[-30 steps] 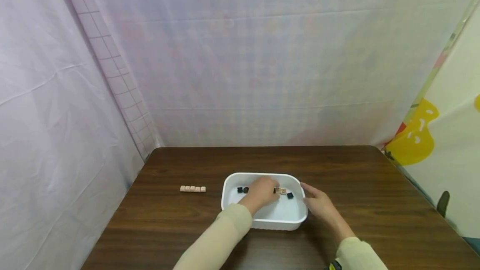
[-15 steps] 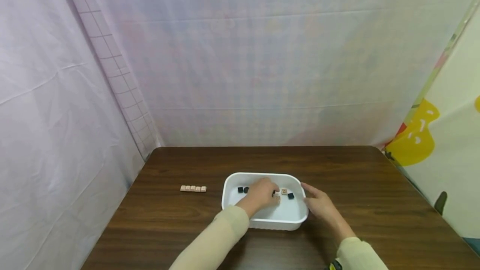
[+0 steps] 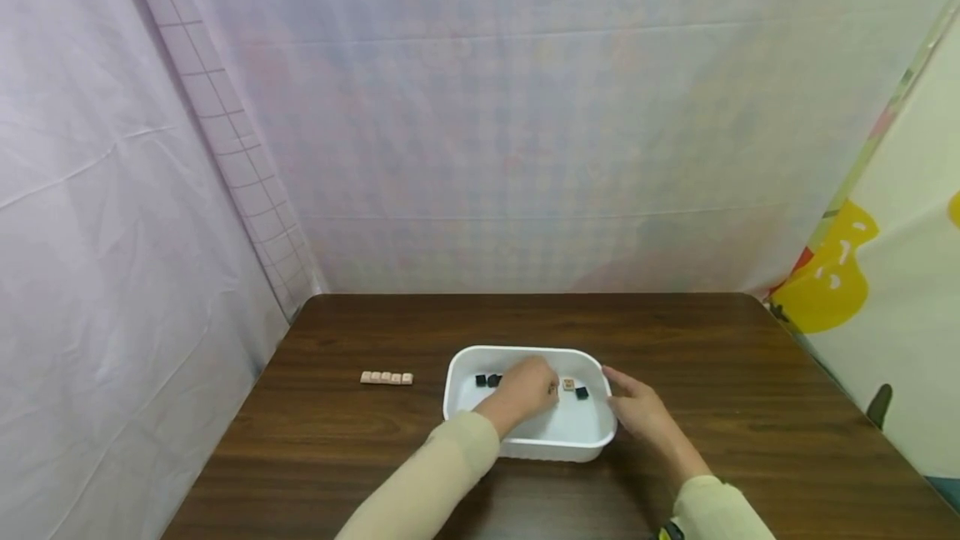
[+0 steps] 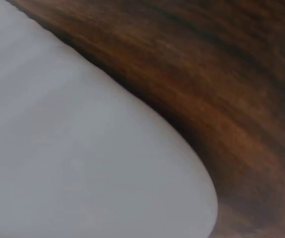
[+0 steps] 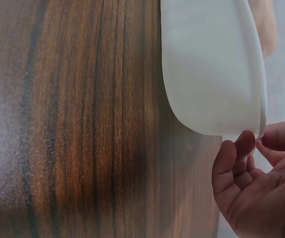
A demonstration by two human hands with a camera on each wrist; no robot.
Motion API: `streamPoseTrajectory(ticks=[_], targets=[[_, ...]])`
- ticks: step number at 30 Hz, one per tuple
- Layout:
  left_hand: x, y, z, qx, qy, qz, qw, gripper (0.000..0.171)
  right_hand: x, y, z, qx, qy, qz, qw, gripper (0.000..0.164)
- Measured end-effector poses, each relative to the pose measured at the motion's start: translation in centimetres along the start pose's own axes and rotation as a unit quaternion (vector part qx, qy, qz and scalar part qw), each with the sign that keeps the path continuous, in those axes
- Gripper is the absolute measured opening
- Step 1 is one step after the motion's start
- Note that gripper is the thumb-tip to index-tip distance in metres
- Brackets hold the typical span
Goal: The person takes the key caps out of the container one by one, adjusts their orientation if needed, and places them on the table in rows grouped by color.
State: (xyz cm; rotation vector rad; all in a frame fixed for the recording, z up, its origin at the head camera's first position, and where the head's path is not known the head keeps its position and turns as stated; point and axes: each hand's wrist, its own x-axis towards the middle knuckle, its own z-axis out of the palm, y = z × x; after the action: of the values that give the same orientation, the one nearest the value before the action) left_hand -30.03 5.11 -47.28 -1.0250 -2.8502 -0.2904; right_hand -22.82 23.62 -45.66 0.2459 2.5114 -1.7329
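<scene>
A white plastic tub [image 3: 555,443] stands on the table. My left hand [image 3: 522,390] reaches into it, its fingertips pinching a small beige tile [image 3: 552,390] with dark marks, partly hidden by the fingers. Just right of those fingers lie another beige tile [image 3: 568,385] and a black square piece [image 3: 582,393]. On the hand's other side sit a black piece [image 3: 481,380] and a second dark one [image 3: 493,380]. My right hand [image 3: 641,411] holds the tub's right end; in the right wrist view its curled fingers [image 5: 224,161] meet the wall and rim.
A straight row of several pale pink-white cubes [image 3: 386,377] lies on the brown wooden table [image 3: 315,432], left of the tub. Pale curtains [image 3: 510,148] hang behind the table. The left wrist view shows only the tub's outer wall [image 4: 92,158] and wood grain.
One beige tile has left its place beside the other and is now between my left fingertips. The right hand and tub have stayed practically still.
</scene>
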Motion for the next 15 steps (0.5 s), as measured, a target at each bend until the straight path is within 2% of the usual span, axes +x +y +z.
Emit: streamPoseTrajectory(ticks=[4, 9, 11, 15], targets=[[-0.4, -0.3, -0.7, -0.042, 0.001, 0.003, 0.9991, 0.008, 0.0, 0.0, 0.0, 0.0, 0.0, 0.001, 1.0, 0.057], [-1.0, -0.8, -1.4, -0.075, 0.009, 0.026, 0.9968, 0.022, -0.1, -0.1, 0.0, -0.004, 0.004, -0.002, 1.0, 0.057], [-1.3, -1.1, -1.8, -0.097, 0.012, 0.023, 0.9949, 0.021, -0.1, -0.2, 0.0, -0.004, 0.005, -0.002, 1.0, 0.057], [-2.0, -1.8, -2.9, -0.151, 0.024, -0.004, 0.9883, 0.019, -0.2, -0.2, 0.1, -0.006, 0.006, -0.003, 1.0, 0.056]])
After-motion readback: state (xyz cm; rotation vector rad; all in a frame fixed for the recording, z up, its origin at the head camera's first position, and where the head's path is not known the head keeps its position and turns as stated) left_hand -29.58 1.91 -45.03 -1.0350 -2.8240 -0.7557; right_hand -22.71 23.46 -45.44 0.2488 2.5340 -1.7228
